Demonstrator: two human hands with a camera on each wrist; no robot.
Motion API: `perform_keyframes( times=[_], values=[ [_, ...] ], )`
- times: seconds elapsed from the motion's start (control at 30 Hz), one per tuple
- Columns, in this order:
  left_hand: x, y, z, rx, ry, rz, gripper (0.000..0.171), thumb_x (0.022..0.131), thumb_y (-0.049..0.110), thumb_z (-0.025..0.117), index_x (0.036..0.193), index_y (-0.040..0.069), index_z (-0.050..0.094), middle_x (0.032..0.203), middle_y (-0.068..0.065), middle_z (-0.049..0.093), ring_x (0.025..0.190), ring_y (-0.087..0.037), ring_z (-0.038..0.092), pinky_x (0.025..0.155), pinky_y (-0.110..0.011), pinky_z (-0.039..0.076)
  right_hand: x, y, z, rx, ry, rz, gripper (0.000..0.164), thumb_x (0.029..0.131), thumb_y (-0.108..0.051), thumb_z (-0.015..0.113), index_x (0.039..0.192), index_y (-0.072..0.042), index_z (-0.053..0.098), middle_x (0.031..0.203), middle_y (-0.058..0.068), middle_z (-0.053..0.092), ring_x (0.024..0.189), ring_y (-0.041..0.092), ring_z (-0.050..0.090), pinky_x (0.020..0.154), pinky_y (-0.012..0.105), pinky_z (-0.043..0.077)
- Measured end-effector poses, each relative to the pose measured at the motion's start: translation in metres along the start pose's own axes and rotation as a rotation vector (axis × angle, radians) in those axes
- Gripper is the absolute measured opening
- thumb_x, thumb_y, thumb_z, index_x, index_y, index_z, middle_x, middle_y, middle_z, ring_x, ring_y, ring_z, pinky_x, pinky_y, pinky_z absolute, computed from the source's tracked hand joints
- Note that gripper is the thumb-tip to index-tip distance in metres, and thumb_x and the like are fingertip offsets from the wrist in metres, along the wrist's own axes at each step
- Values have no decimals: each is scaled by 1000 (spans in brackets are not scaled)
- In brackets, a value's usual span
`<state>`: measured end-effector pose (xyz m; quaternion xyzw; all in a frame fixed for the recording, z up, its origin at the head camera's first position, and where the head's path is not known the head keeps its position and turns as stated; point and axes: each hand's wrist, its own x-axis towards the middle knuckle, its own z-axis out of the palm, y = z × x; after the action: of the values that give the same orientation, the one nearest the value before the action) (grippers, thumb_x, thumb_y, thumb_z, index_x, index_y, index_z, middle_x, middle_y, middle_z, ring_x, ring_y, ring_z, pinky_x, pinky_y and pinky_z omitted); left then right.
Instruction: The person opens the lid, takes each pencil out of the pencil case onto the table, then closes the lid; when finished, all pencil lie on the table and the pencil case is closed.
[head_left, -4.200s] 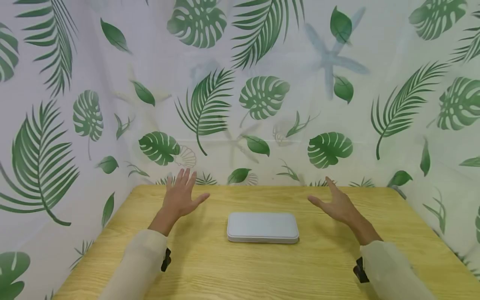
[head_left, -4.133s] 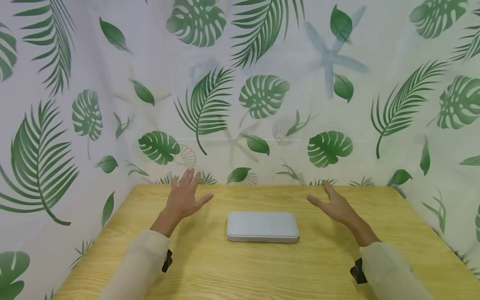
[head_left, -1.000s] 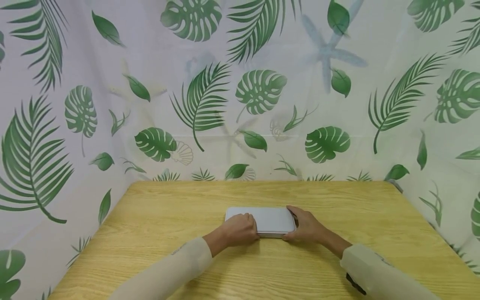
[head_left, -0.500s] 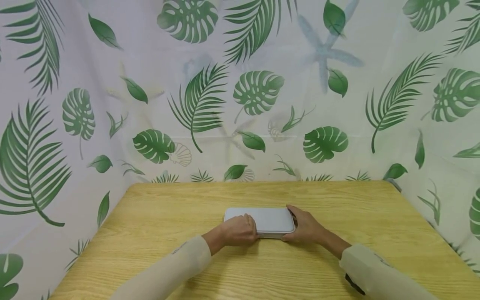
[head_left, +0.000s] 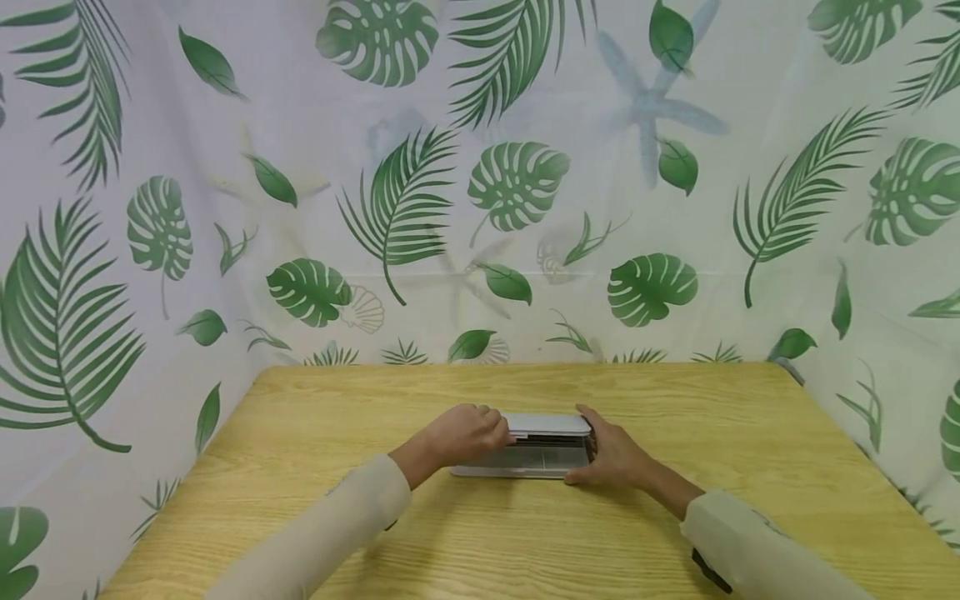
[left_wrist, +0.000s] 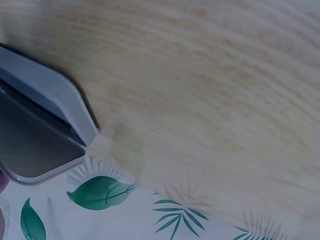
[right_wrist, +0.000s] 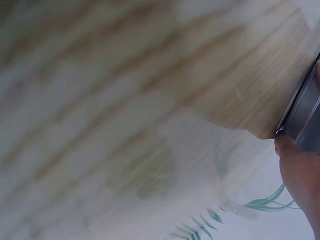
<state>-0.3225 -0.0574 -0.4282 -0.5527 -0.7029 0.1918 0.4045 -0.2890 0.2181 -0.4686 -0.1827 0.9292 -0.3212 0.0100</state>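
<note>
One pale case (head_left: pixel 517 475): near the middle of the wooden table (head_left: pixel 487 542), lying flat.
Lid (head_left: pixel 551 423): tilted part-way up, near edge raised; what lies inside is too small to tell.
Left hand (head_left: pixel 461 437): fingers curled, holding the lid's near edge.
Right hand (head_left: pixel 618 454): thumb at the near corner, fingers toward the far one, gripping the right end.
Step in hand: opening the case, by my reading.
Next move: seems to call for tipping the lid further back, the case held steady.
</note>
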Motion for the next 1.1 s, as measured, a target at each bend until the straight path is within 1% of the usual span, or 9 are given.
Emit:
perform_keyframes(
  times=[0.17, 0.3, 0.5, 0.57, 0.6, 0.73, 0.83, 0.97, 1.1],
  values=[
    [12, -13, 0, -59, -14, -143, 25, 93, 32, 60, 75, 15, 58, 64, 6, 52, 51, -4, 46, 44, -17, 33, 0, 2, 0, 134, 2, 5, 121, 62, -30, 89, 146, 8, 11, 141, 36, 37, 128, 47, 42, 102, 50, 42],
    [25, -20, 1, -42, -86, -274, 22, 94, 26, 60, 76, 14, 60, 65, 4, 54, 51, -7, 47, 44, -20, 35, -1, 2, -1, 247, -15, 8, 121, 64, -22, 88, 145, 9, 4, 144, 36, 31, 133, 46, 36, 105, 48, 38],
    [39, -25, 12, -27, -150, -442, 16, 86, 8, 63, 71, 12, 64, 65, 0, 58, 52, -12, 53, 44, -26, 45, -2, 0, 1, 234, -12, 19, 104, 66, -22, 87, 138, 5, 17, 144, 35, 33, 132, 47, 37, 103, 48, 40],
    [41, -26, 15, -45, -191, -473, 14, 88, 11, 61, 76, 11, 68, 70, -1, 62, 58, -13, 59, 48, -27, 50, -2, -1, 1, 215, -20, 13, 100, 66, -22, 87, 136, 5, 21, 144, 35, 33, 132, 47, 37, 104, 48, 39],
    [42, -26, 17, -71, -224, -491, 14, 90, 13, 60, 79, 10, 69, 74, -2, 64, 62, -14, 61, 50, -28, 51, -2, -1, 0, 181, -21, 11, 101, 66, -24, 87, 137, 6, 22, 143, 35, 34, 131, 46, 39, 104, 49, 39],
    [40, -31, 19, -193, -421, -550, 26, 99, 28, 48, 104, 9, 66, 96, -1, 67, 83, -16, 66, 67, -30, 56, 4, -6, -6, -7, -63, -32, 109, 66, -34, 86, 144, 10, 24, 143, 33, 37, 130, 46, 40, 106, 53, 36],
    [38, -34, 19, -304, -537, -576, 35, 101, 32, 43, 123, 9, 57, 119, -3, 63, 108, -18, 62, 88, -34, 53, 8, -10, -13, -165, -125, -55, 107, 68, -43, 83, 143, 10, 29, 142, 31, 39, 128, 47, 42, 103, 56, 37],
    [37, -37, 21, -445, -621, -598, 46, 103, 31, 39, 141, 6, 41, 145, -7, 47, 135, -20, 42, 109, -38, 38, 14, -14, -20, -304, -204, -65, 102, 67, -50, 81, 138, 10, 39, 130, 25, 46, 114, 37, 49, 92, 49, 45],
    [36, -38, 24, -520, -645, -627, 48, 103, 29, 38, 145, 5, 36, 149, -8, 41, 140, -22, 36, 112, -40, 34, 20, -21, -22, -432, -191, -94, 102, 59, -57, 83, 130, 8, 51, 114, 19, 50, 95, 26, 47, 78, 40, 45]
  ],
)
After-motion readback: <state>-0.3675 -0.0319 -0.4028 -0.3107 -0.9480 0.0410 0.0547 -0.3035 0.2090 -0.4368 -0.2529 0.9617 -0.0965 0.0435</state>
